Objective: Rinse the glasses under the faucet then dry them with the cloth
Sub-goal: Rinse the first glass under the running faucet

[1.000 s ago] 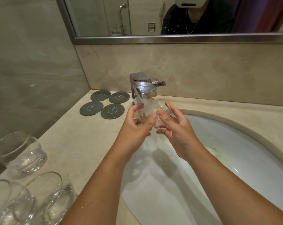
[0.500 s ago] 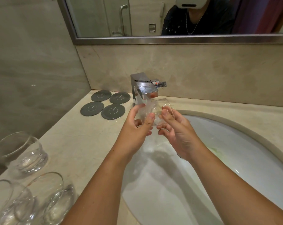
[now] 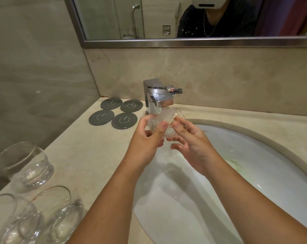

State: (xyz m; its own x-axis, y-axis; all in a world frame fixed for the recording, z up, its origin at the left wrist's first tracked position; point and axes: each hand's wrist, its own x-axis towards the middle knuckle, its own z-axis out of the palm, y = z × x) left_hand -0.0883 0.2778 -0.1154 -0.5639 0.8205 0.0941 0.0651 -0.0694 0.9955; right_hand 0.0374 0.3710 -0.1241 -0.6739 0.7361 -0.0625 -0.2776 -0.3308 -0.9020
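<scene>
A clear round glass (image 3: 168, 121) is tilted under the spout of the chrome faucet (image 3: 159, 98), with water running over it. My left hand (image 3: 147, 136) grips the glass from the left, thumb on its front. My right hand (image 3: 193, 141) holds its rim side, thumb and forefinger pinching the edge while the other fingers spread below. Three more clear glasses stand on the counter at the lower left: one (image 3: 25, 166) further back, two (image 3: 61, 212) (image 3: 10, 222) at the front edge. No cloth is in view.
The white oval sink (image 3: 254, 155) lies under my hands, set in a beige marble counter (image 3: 89, 152). Several dark round coasters (image 3: 114, 112) lie left of the faucet. A marble wall stands at the left and a framed mirror (image 3: 184, 42) hangs behind.
Both hands have turned the glass a little under the running water and shifted their fingers on it. The glasses on the counter have not moved.
</scene>
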